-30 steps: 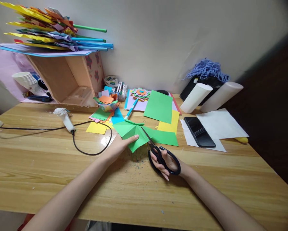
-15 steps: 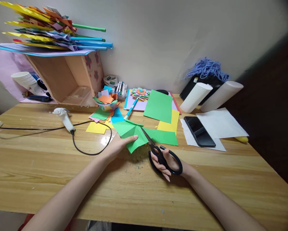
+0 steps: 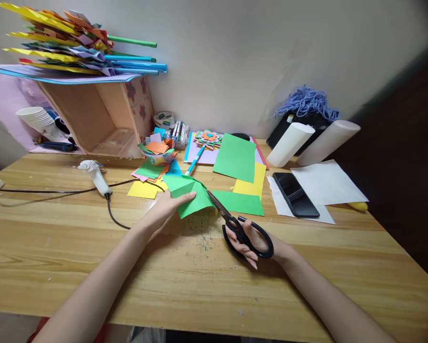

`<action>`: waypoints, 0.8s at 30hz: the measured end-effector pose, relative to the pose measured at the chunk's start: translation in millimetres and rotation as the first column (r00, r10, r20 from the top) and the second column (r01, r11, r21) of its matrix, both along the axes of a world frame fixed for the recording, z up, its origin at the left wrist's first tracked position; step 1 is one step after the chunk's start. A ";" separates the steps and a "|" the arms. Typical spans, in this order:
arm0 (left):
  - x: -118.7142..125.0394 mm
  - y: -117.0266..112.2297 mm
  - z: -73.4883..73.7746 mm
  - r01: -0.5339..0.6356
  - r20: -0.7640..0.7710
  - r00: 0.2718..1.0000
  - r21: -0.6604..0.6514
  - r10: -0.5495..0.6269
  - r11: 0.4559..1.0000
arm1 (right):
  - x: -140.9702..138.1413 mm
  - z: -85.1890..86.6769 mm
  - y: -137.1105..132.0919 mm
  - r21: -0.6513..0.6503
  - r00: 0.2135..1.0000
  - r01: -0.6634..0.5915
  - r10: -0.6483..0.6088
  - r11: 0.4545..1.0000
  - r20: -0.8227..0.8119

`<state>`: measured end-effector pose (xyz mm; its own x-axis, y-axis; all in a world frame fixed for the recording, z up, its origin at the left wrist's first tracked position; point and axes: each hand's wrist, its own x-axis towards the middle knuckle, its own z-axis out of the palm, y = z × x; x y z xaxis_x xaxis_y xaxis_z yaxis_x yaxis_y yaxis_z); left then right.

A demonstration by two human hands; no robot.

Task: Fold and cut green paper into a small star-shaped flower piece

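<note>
My left hand (image 3: pixel 173 202) pinches a creased piece of green paper (image 3: pixel 195 206), thumb on top and the other fingers mostly hidden beneath. In my right hand (image 3: pixel 247 240) is a pair of black-handled scissors (image 3: pixel 231 223), with fingers and thumb through the loops. The blades look closed or nearly so, and their tips are at the right edge of the green paper. Just behind the blades a green paper strip (image 3: pixel 240 203) lies on the table. A paper flower (image 3: pixel 208 138) with a blue-and-white stem rests farther back.
A white glue gun (image 3: pixel 97 178) with a black cord lies at left. Behind it are a bowl of paper scraps (image 3: pixel 158 155) and a cardboard box (image 3: pixel 88 114) topped with paper flowers. At right are a phone (image 3: pixel 295 195), white paper (image 3: pixel 330 181) and a white roll (image 3: pixel 290 144).
My left hand has moved slightly left and up with the green paper, away from the scissors. My right hand with the scissors has shifted only a little to the right.
</note>
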<state>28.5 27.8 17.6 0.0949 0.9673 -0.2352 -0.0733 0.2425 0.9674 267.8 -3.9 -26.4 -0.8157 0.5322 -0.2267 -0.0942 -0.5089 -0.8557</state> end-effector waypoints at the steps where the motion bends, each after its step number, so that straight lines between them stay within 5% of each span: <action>1: 0.0 0.1 0.2 -0.022 0.005 1.000 0.016 0.022 1.000 | -1.4 1.7 -0.1 0.008 1.000 0.006 -0.006 1.000 -0.015; 4: -2.0 -3.7 1.7 0.011 0.052 0.999 0.050 -0.013 0.999 | -6.1 7.4 2.6 0.054 0.991 0.104 -0.099 0.993 -0.089; 7: -6.8 -12.6 5.2 0.265 0.133 0.956 -0.017 -0.261 0.964 | -7.6 8.1 10.1 0.153 0.924 0.379 -0.367 0.913 -0.103; 10: -8.0 -20.7 9.7 0.580 0.190 0.806 -0.071 -0.560 0.811 | -5.6 3.1 16.4 0.294 0.832 0.542 -0.553 0.787 -0.055; 13: -3.2 -23.2 13.0 0.769 0.133 0.639 -0.076 -0.757 0.635 | -4.0 -2.1 16.8 0.369 0.858 0.480 -0.513 0.796 -0.009; 15: 0.4 -22.0 13.6 0.810 0.060 0.585 -0.096 -0.809 0.579 | -3.8 -3.4 14.9 0.434 0.862 0.454 -0.507 0.779 0.010; 16: 1.7 -20.6 13.3 0.801 0.029 0.596 -0.103 -0.803 0.590 | -3.7 -3.2 13.9 0.473 0.849 0.458 -0.528 0.753 0.018; 18: 2.9 -16.8 11.3 0.707 0.002 0.704 -0.091 -0.710 0.701 | -3.3 -1.4 12.3 0.546 0.804 0.481 -0.594 0.686 0.038; 21: 2.2 -8.0 4.3 0.413 -0.005 0.911 -0.037 -0.413 0.910 | -2.5 3.0 11.5 0.627 0.717 0.503 -0.693 0.594 0.082; 24: 1.2 2.1 -4.1 0.141 0.022 0.990 -0.001 -0.141 0.990 | -3.6 5.8 12.5 0.644 0.646 0.529 -0.754 0.552 0.116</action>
